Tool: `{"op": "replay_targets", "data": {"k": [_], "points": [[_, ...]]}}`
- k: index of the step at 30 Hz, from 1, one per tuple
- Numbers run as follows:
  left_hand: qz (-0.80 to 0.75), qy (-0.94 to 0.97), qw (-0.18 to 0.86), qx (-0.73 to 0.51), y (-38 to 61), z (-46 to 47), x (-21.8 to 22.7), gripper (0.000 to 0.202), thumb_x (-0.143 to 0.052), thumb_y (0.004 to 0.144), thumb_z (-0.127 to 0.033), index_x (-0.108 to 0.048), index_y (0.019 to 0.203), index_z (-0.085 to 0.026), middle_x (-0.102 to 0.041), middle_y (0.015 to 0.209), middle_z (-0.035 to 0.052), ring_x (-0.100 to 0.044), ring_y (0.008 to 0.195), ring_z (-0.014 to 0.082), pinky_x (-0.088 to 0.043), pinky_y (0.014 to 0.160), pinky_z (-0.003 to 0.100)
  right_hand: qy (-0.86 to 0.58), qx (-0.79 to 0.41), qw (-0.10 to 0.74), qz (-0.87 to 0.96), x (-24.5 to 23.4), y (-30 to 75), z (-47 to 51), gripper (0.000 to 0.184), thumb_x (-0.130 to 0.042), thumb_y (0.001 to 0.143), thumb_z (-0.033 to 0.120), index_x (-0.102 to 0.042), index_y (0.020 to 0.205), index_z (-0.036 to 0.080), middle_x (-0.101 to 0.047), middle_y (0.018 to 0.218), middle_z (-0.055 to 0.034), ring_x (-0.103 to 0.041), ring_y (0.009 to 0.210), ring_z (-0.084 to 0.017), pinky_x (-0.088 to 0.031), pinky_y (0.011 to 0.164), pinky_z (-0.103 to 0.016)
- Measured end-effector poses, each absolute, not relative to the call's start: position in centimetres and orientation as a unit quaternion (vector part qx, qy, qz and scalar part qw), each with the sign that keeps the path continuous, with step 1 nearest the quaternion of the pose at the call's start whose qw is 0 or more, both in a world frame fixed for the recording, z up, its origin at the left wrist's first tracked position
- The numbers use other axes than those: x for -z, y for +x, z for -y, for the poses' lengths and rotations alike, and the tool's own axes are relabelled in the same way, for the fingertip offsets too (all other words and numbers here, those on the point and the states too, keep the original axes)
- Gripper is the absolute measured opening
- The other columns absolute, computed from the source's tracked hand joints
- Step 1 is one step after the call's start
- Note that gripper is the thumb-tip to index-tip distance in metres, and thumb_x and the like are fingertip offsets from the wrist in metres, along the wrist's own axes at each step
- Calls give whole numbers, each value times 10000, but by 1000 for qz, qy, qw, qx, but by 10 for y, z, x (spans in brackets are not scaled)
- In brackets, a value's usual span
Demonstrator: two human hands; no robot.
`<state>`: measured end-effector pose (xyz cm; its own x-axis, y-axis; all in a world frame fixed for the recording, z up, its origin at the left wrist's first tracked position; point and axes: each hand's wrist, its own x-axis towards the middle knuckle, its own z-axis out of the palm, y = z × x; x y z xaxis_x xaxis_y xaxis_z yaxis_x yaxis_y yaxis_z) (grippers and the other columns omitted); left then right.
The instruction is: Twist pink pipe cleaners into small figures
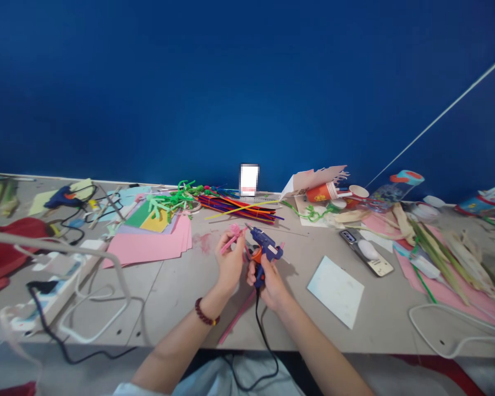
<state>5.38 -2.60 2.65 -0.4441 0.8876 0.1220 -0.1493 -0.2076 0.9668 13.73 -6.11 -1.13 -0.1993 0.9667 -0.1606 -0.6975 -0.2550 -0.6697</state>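
My right hand is wrapped round the handle of a blue hot glue gun with an orange trigger. Its nozzle points up and left, close to the pink piece in my other hand. Between the fingertips of my left hand is a small pink pipe cleaner shape, its lower part hidden by the fingers. A black cord runs from the glue gun down over the table edge. Below my hands lies a pink strip on the table.
Bundled pipe cleaners lie behind my hands. Pink paper sheets and a power strip are on the left. To the right are a pale blue square, a phone, paper cups and dried husks.
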Motion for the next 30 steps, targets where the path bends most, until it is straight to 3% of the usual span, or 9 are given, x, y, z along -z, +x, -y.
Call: {"op": "replay_targets", "data": {"k": [21,30], "points": [[-478,309,417,-709,52,20,-18,175,-686,690,-299,-573,711,-167,-582,685,-28,-545,637,93,-433,626,213,-300,-729,567,240,15,134,60,367,-677,723,497,-504,859,203,-544,522,63,-452,398,-77,-372,403,-194],[-497,286,405,-712,49,19,-24,168,-687,685,-258,-550,690,-160,-541,646,-39,-496,601,82,-409,586,212,-305,-719,570,255,18,134,61,315,-647,765,466,-510,868,203,-537,522,61,-456,411,-80,-365,405,-194]]}}
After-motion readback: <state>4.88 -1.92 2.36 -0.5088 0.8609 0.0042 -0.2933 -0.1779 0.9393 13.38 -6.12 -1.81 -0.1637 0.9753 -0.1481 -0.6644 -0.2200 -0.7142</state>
